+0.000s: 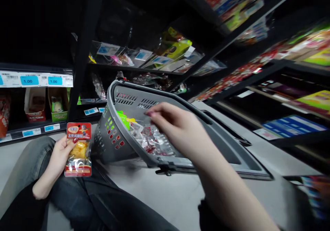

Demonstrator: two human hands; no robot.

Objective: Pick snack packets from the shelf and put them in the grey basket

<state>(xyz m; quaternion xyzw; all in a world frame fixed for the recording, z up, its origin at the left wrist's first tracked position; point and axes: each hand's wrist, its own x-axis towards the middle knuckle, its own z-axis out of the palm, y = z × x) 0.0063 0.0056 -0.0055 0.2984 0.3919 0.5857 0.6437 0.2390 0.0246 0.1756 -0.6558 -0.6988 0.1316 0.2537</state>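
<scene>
My left hand (59, 152) is closed on a snack packet (78, 149), red with a clear window showing yellowish food, thumb across its front. It is upright above my knee. Over the grey shopping basket (165, 98), my right hand (171, 121) has its thumb and fingers pinched together. Something clear, perhaps thin plastic, shows just below these fingertips, too blurred to name. Below it in the basket lie several shiny clear-and-red packets (152, 139) and a bright green item (123, 119). My right hand hides part of the basket's inside.
Dark shelves with blue price labels (29, 81) stand ahead. Small open boxes, one red (35, 115) and one green (59, 116), sit on the low left shelf. More packaged goods (299, 124) fill shelves at right, blurred. Grey floor (129, 189) lies around the basket.
</scene>
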